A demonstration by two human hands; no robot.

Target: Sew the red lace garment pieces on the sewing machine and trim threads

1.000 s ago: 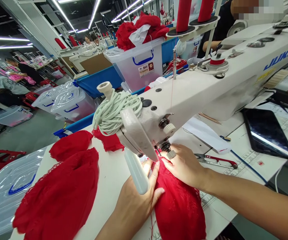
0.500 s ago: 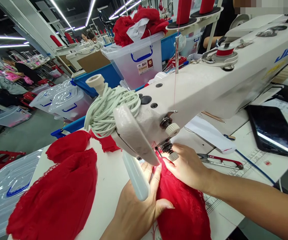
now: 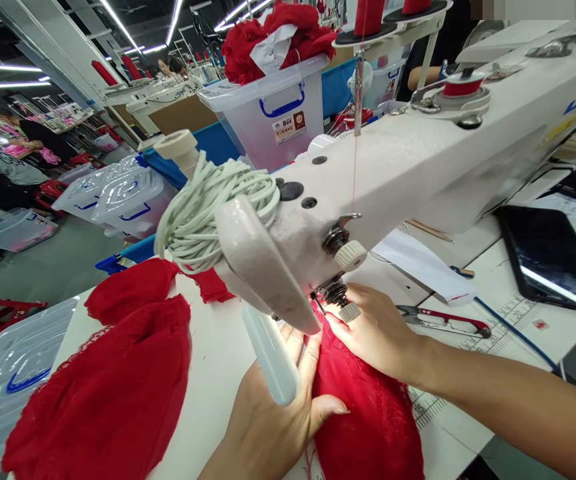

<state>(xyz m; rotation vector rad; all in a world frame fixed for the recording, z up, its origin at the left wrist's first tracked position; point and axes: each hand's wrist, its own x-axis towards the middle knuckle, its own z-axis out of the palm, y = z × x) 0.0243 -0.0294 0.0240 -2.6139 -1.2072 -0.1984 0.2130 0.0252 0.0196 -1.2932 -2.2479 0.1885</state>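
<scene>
A red lace-edged fabric piece [image 3: 368, 407] lies under the needle area of a white sewing machine [image 3: 398, 167]. My left hand [image 3: 278, 407] rests flat at its left edge, fingers stretched forward and thumb apart, partly covered by a pale bar hanging from the machine head. On the fabric's right side, close to the needle, my right hand [image 3: 373, 333] is closed on the lace edge; its fingertips are partly hidden behind the tension knobs. Red thread runs down to the machine head. A bundle of pale green cord [image 3: 213, 213] sits on the machine's front end.
More red fabric pieces [image 3: 113, 387] lie on the table's left. At right are thread snippers [image 3: 448, 321], a white paper strip [image 3: 423, 263] and a dark phone [image 3: 553, 257]. Behind stands a clear plastic box [image 3: 278, 100] heaped with red fabric. Other people work in the background.
The view has shifted slightly, so the machine and the surroundings appear a little displaced. Both hands stay in nearly the same place on the red fabric.
</scene>
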